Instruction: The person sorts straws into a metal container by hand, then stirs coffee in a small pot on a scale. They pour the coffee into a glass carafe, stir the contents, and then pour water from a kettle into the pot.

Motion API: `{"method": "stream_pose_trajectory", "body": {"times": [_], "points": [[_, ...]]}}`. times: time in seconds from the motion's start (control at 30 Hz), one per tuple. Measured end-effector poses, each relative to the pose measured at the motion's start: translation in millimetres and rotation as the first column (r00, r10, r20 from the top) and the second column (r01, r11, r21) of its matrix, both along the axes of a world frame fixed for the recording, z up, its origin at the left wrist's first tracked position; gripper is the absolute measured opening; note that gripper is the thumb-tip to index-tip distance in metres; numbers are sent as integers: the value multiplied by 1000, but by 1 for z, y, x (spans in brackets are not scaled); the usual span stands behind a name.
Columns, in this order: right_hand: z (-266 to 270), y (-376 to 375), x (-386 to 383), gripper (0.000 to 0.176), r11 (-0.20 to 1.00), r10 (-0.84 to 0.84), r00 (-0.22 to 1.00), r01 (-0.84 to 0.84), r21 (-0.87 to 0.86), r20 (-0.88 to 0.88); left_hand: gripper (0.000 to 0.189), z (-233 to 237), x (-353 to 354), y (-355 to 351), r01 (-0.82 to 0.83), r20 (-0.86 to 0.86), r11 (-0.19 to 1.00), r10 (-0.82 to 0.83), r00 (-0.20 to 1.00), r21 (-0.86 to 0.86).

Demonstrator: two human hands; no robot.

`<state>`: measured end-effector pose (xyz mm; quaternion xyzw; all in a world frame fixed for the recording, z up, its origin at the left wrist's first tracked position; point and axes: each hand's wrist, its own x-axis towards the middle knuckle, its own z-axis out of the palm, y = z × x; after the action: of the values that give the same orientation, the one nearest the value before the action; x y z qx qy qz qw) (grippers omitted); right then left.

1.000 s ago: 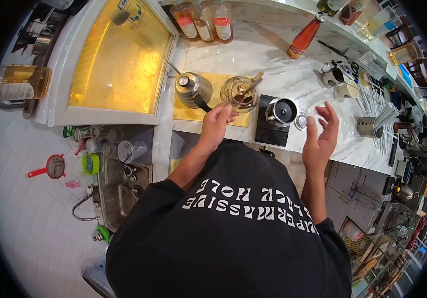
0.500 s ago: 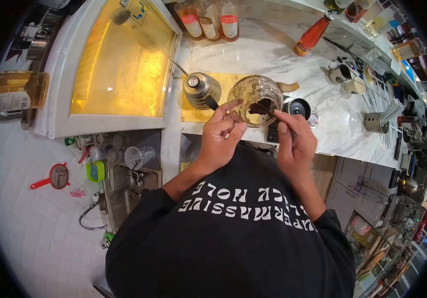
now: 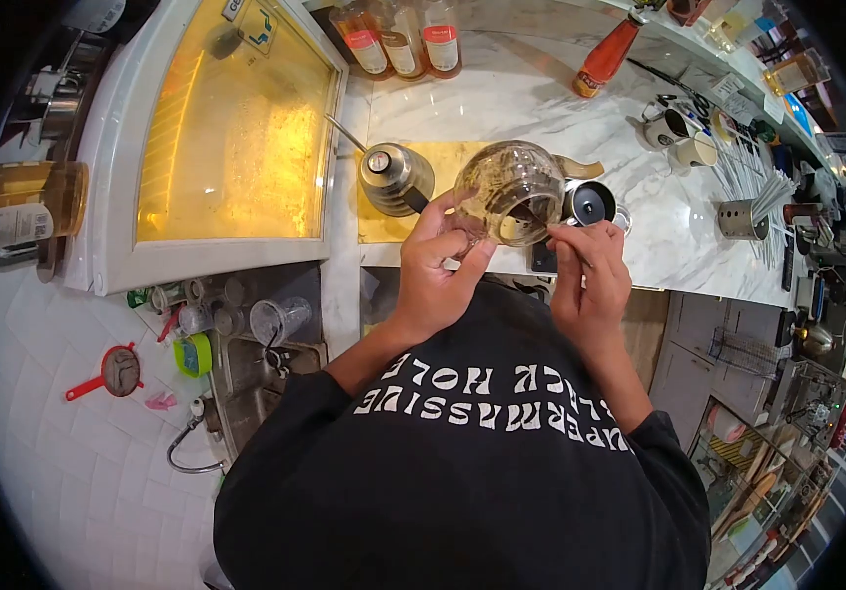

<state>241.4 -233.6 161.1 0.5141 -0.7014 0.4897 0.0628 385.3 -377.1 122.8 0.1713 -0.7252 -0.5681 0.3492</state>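
A round glass coffee pot point(image 3: 512, 169) with a wooden handle point(image 3: 580, 168) is tilted, its mouth facing me. Dark brown powder like coffee grounds lies inside and coats part of the glass. My left hand point(image 3: 446, 267) grips the pot near its rim, the thumb in front. At the other side of the mouth, my right hand point(image 3: 590, 280) is pinched round a thin utensil, perhaps a spoon, whose far end I cannot make out. Left of the pot stands a steel gooseneck kettle point(image 3: 393, 175). A round black container point(image 3: 590, 204) sits just right of it.
Several bottles with pink and white labels point(image 3: 441, 44) line the back of the marble counter point(image 3: 502, 98). A red sauce bottle point(image 3: 606, 59) stands behind, and a steel cup of straws point(image 3: 743, 218) is at right. At left are a glass-doored cabinet point(image 3: 246, 138) and a sink point(image 3: 246, 393).
The pot has turned slightly, so its mouth faces a bit more to the right and less powder shows. My right hand has drawn down a little at the mouth. The whole view has shifted slightly.
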Motion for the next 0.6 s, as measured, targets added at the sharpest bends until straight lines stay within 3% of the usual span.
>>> {"method": "stream_pose_trajectory", "body": {"times": [0.07, 0.13, 0.27, 0.47, 0.6], "points": [[-5, 6, 5, 21, 1000, -6, 993, 5, 12, 116, 20, 3, 1, 2, 14, 27, 1000, -15, 1000, 25], [-10, 9, 13, 17, 999, -45, 928, 32, 42, 369, 17, 8, 0, 3, 18, 36, 1000, -18, 999, 19], [-3, 5, 23, 21, 997, -21, 628, 68, -28, 778, 11, 10, -2, 2, 18, 22, 997, -16, 1000, -73], [-11, 1, 16, 27, 990, 94, 413, 61, -130, 906, 21, 10, 1, 8, -2, 112, 999, 7, 994, -44], [-16, 3, 14, 28, 984, 98, 364, 104, -145, 926, 21, 10, 0, 9, -20, 141, 1000, 22, 990, -11]]}}
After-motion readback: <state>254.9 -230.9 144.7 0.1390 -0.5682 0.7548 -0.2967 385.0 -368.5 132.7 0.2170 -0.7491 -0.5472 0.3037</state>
